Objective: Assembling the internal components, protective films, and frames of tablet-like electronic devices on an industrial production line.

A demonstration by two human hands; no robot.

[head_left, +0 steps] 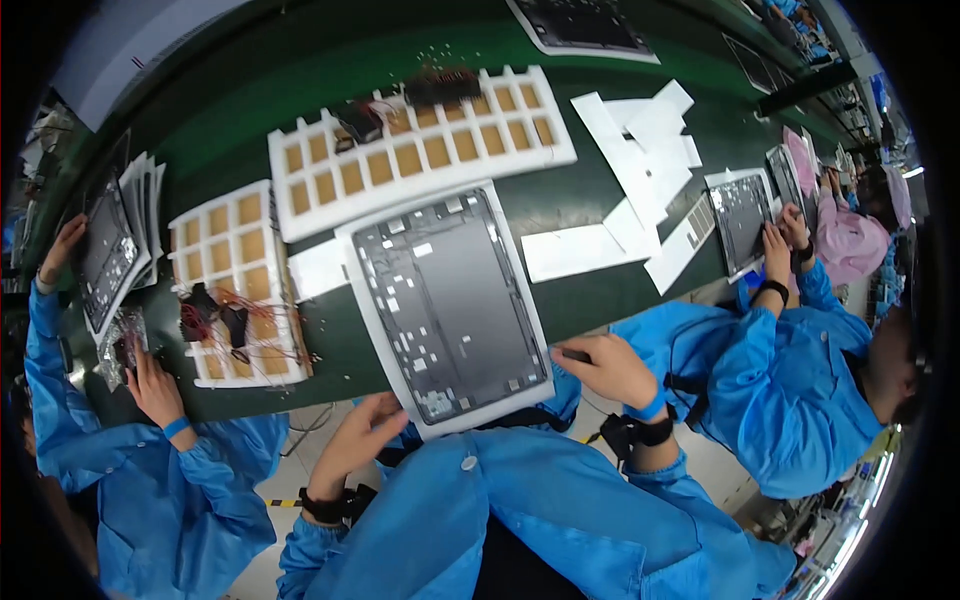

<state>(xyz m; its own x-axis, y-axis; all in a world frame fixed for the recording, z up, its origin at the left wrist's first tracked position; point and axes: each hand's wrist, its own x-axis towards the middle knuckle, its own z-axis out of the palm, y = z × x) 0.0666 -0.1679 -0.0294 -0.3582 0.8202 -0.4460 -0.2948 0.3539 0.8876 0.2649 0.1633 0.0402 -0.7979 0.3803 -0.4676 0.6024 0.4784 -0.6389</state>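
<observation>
Matt panel (480,290) — metal-looking, foam-like tray (385,195), cloth sleeves (305,550)

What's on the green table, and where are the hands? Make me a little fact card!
Table: green
Middle: dark panel on white backing
Left hand: by the panel's lower-left corner; whether touching, I can't tell
Right hand: by the panel's right edge, pinching a small dark object
Behind panel: long white tray with tan compartments
Left: smaller white tray holding black parts, red wires
Right: flat white strips, some overlapping
Neighbours: people in blue, both sides
</observation>
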